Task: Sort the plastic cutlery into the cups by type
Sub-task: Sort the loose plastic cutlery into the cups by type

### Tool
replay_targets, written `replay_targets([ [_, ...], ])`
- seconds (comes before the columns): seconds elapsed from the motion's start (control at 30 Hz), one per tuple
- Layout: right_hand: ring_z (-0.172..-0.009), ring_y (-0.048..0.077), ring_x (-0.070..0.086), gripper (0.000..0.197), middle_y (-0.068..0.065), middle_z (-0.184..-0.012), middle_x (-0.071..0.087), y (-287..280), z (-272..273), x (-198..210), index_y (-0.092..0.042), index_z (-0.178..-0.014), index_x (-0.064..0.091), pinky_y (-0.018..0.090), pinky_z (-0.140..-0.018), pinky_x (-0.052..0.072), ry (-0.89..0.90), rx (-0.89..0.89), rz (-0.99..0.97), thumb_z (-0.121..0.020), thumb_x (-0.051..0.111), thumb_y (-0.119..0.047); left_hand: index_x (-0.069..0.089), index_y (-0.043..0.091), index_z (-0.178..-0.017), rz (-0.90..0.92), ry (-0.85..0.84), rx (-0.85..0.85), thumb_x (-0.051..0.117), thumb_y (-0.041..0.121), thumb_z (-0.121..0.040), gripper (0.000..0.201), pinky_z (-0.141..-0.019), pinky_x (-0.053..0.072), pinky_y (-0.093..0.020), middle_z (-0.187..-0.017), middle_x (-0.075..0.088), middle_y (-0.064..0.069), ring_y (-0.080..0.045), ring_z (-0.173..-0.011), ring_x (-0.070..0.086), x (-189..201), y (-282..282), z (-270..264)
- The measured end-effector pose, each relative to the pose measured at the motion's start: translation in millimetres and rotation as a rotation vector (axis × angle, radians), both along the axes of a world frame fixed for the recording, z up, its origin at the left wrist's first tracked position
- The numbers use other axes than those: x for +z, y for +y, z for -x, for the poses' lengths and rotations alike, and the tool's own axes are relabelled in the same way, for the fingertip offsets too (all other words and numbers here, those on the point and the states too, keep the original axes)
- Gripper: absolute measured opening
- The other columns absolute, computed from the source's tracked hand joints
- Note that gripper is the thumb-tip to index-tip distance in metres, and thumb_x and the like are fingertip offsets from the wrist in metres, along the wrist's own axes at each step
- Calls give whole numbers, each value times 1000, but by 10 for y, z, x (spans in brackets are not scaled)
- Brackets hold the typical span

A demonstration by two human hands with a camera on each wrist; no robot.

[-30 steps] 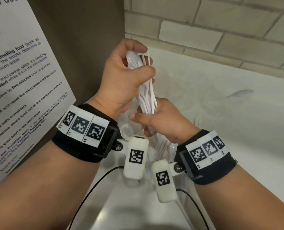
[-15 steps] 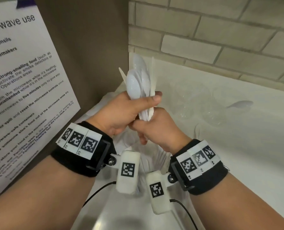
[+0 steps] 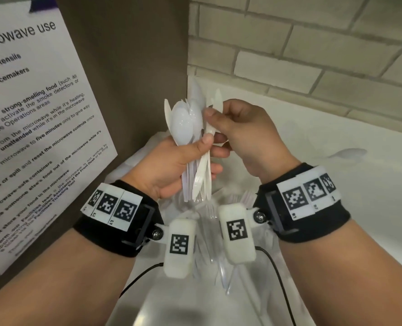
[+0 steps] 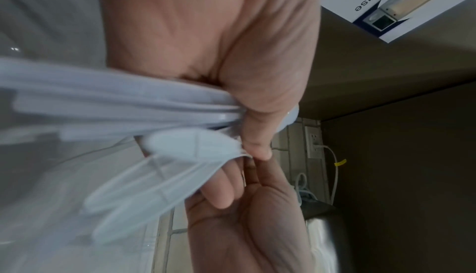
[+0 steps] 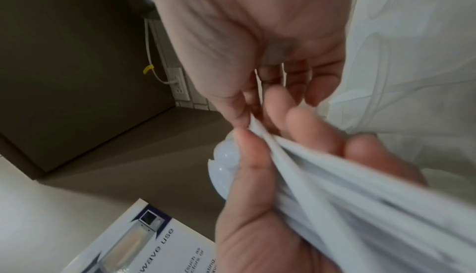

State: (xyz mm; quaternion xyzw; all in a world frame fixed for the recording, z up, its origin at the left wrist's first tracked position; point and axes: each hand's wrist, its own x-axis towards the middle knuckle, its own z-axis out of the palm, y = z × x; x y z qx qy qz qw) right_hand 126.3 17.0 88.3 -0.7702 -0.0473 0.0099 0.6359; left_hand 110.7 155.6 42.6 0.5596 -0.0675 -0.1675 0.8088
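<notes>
My left hand (image 3: 207, 147) grips a bundle of white plastic cutlery (image 3: 185, 123) upright, spoon bowls on top and handles hanging below the palm. My right hand (image 3: 213, 116) pinches one white piece (image 3: 210, 129) at the bundle's right side, near the top. In the left wrist view the bundle (image 4: 103, 104) fans out from under my thumb. In the right wrist view the right hand's fingertips (image 5: 244, 110) meet the bundle (image 5: 360, 186) beside the left hand's thumb. A lone white spoon (image 3: 347, 152) lies at the right by faint clear cups (image 3: 282, 144).
A brown cabinet side with a printed microwave notice (image 3: 30, 137) stands close on the left. A brick wall (image 3: 313, 55) runs behind the white counter (image 3: 360, 208). More cutlery, some of it clear (image 3: 209, 212), lies under my wrists.
My right hand has risen from the handles' lower end to the top of the bundle and pinches one piece. The left hand has tilted the bundle more upright.
</notes>
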Motion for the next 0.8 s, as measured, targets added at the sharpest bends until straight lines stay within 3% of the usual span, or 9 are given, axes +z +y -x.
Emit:
replay_targets([
  [0.07,-48,9,59,18,3,-65,61,11,-25,-23,-5,-85,57,22,-47,46,25,-38,-60,-93,61,-21,66,8,-108,21,25,16,56,23,-90,26,-74,59,-37,-94,73,-8,-21,-81,71,-27,7,-19],
  [0.17,-56,19,63,13,4,-67,65,7,-84,-16,-8,-93,52,32,-56,53,53,-168,-175,-99,49,-19,69,10,-99,-13,83,54,54,21,-93,19,-69,59,-35,-91,74,-8,-26,-76,72,-80,18,-32],
  [0.27,-46,21,56,10,5,-61,52,-33,-121,47,-12,-97,44,36,-55,56,52,-245,-293,-103,39,-19,68,10,-93,-17,114,51,60,21,-86,16,-64,59,-33,-85,74,-7,-26,-75,72,-125,21,-40],
  [0.4,-36,11,43,21,2,-64,51,-43,-112,19,-9,-93,55,22,-41,38,98,-118,-20,-97,55,-29,67,7,-97,-38,92,66,56,13,-91,13,-67,59,-32,-86,75,-7,-23,-78,73,-111,-8,-57],
  [0.5,-34,1,48,13,-9,-59,58,3,-63,-29,-11,-91,63,14,-36,37,148,-41,18,-94,61,-23,65,0,-105,-46,60,60,56,7,-92,17,-74,60,-36,-92,72,-11,-20,-88,71,-109,-43,-59],
  [0.6,-40,-1,53,13,-6,-71,67,12,-93,-70,-17,-90,60,16,-40,39,135,-90,40,-98,52,-22,65,1,-109,-107,50,65,56,8,-93,19,-76,60,-38,-101,72,-14,-26,-91,71,-119,-52,-57],
  [0.7,-50,7,55,17,0,-69,67,-8,-164,-55,-19,-92,48,24,-48,40,27,-283,-31,-103,36,-25,67,7,-92,-215,47,172,59,13,-95,11,-76,59,-44,-88,73,-14,-32,-84,72,-125,-63,-63],
  [0.8,-44,13,48,20,-1,-60,46,-28,-162,12,-22,-91,46,25,-46,44,-33,-286,-80,-103,34,-32,63,13,-83,-411,-13,356,64,23,-91,13,-79,59,-47,-69,64,-5,-31,-80,72,-131,-89,-84],
])
